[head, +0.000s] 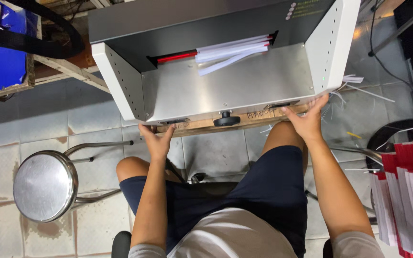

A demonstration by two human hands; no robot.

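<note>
Both hands press at the front edge of a paper cutting machine (225, 86), a boxy unit with white side panels and a brushed steel bed. The left hand (156, 141) has its fingers spread slightly, tips touching the wooden ledge (201, 126) under the bed. The right hand (307, 119) lies with fingers apart against the front right corner. A white paper stack (233, 51) sits in the slot, well apart from both hands. A black knob (226, 118) lies between them.

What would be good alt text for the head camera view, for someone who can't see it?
Seen from above, a seated person presses the left hand and right hand against the front edge of a white and steel paper-cutting machine with a white paper stack in its slot. A round metal stool stands at left.
</note>
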